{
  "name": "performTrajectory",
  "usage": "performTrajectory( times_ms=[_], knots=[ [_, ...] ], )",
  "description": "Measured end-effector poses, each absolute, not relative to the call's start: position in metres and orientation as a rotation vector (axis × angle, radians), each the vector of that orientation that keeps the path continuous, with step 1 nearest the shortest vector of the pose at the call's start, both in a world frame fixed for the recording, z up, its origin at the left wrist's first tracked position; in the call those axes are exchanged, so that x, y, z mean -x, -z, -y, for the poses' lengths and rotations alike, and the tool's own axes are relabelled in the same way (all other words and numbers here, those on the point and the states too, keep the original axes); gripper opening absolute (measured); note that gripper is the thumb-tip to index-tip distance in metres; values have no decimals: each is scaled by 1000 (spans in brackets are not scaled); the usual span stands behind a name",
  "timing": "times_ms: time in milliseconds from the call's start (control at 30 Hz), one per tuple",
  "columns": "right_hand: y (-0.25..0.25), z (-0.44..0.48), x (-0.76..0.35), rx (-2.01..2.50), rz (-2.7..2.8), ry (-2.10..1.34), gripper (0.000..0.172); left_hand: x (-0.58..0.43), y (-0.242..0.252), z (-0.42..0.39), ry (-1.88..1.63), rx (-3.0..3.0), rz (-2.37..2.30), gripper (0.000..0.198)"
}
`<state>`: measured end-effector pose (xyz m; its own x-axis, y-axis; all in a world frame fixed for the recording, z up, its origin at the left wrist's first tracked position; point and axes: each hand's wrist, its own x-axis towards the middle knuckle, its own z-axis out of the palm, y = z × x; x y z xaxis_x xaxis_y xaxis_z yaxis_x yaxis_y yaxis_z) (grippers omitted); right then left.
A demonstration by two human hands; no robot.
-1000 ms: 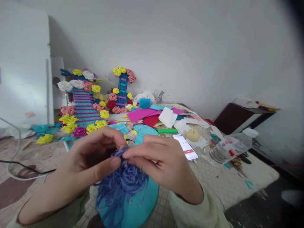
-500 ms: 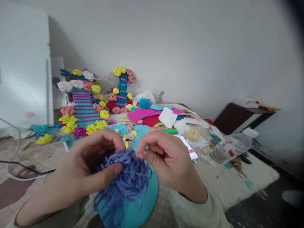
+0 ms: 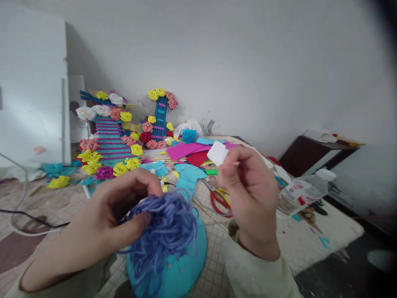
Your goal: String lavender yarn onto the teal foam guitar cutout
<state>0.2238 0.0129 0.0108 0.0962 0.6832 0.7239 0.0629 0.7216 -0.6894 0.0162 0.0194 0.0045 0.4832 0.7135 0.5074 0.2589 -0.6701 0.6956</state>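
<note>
My left hand (image 3: 124,223) is closed around a loose bundle of blue-purple yarn (image 3: 169,227), thumb in front and fingers behind. Loops spill out to the right, and loose strands hang below. Under the bundle is a turquoise board (image 3: 189,265) with a rounded body, a narrow neck and small pale dots on it. My right hand (image 3: 248,194) is raised to the right of the yarn, apart from it, with thumb and forefinger pinched together. What the pinch holds, if anything, is too small to make out. Scissors (image 3: 218,200) with red and yellow handles lie just left of my right hand.
Two decorated panels, a wide one (image 3: 110,140) and a narrow one (image 3: 159,120), lean at the back with paper flowers. Coloured paper sheets (image 3: 186,150) lie before the wall. A clear plastic container (image 3: 300,192) is at the right. Cables (image 3: 34,219) cross the table's left side.
My right hand has moved away from the yarn, right and upward, uncovering the scissors and now covering the phone. My left hand stays on the yarn, whose loops have shifted slightly.
</note>
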Motion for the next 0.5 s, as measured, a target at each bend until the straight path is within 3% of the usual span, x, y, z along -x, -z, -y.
performTrajectory(
  times_ms=[200, 333, 500],
  knots=[
    [-27, -19, -261, 535, 1064, -334, 15, -5, -1, -20, -1084, -2186, -852, 32],
    [-30, -9, -277, 525, 988, -469, 17, 4, 5, -25, -1110, -2050, -855, 23],
    [-1, 15, -298, 759, 975, -590, 33, 10, 6, -29, -1223, -1880, -877, 17]
  ],
)
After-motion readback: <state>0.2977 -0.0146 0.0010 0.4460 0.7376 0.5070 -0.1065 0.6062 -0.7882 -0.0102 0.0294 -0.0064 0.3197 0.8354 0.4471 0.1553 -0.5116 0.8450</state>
